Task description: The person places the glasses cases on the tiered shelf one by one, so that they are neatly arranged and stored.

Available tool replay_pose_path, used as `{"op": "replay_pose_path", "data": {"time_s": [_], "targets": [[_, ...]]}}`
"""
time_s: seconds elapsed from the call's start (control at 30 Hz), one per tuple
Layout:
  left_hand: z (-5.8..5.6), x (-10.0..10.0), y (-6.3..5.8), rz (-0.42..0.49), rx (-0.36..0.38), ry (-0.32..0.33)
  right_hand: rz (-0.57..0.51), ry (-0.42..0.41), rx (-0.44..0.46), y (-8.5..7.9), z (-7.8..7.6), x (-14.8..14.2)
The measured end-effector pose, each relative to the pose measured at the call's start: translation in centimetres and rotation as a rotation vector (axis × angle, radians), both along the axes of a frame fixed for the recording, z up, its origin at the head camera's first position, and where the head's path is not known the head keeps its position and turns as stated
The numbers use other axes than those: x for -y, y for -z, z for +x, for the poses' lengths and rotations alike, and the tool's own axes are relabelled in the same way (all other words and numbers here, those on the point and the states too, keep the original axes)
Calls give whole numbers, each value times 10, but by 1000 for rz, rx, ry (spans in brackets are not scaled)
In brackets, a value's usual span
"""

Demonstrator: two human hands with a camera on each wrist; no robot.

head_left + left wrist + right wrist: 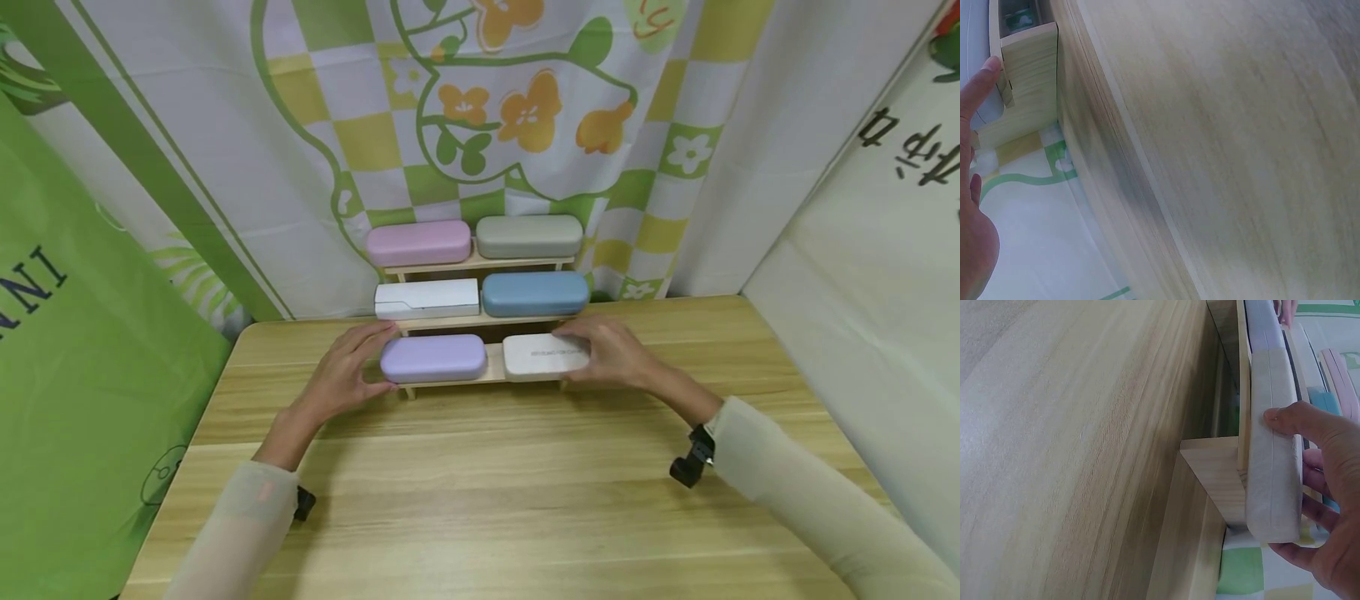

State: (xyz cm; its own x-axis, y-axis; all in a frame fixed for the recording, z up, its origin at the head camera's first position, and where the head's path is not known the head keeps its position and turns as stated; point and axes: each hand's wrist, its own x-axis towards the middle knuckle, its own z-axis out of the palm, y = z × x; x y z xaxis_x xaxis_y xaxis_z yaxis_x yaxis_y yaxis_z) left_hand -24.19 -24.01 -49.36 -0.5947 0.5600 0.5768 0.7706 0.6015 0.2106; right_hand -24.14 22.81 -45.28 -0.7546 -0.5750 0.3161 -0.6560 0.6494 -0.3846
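In the head view, a purple glasses case (pixel 433 358) and a white glasses case (pixel 546 357) with small lettering lie side by side on the lowest step of a wooden tiered rack (pixel 495 362). My left hand (pixel 347 372) holds the purple case's left end, thumb at the front and fingers behind. The left wrist view shows the thumb tip right at the step's edge. With my right hand (pixel 611 354) I grip the white case's right end. In the right wrist view its thumb presses the front of the case, which juts past the step's end.
On the middle step rest a white folding case (pixel 427 298) and a blue case (pixel 535 293). The top step bears a pink case (pixel 418 242) and a grey-green case (pixel 529 237). Behind the wooden table (pixel 480 500) hangs a patterned curtain (pixel 487 108).
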Motion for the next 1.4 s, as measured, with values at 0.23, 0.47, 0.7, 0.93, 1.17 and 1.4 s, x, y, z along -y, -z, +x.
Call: {"op": "replay_pose_path", "data": {"time_s": [0.23,0.47,0.7,0.93,1.17,1.4], "targets": [[0,-1,1,1,0,-6,5,-13,-10,2,-1,3],[1,-1,-1,1,2,-9,10,-33,-52,3,-2,4],[0,-1,0,5,1,-4,16,-27,-101,1,-2,6],[0,-1,1,7,-3,-1,25,-19,-126,1,-1,7],[1,-1,-1,4,-8,1,30,-37,-146,1,-2,11],[0,-1,1,0,-14,3,62,-68,-219,2,-3,12]]}}
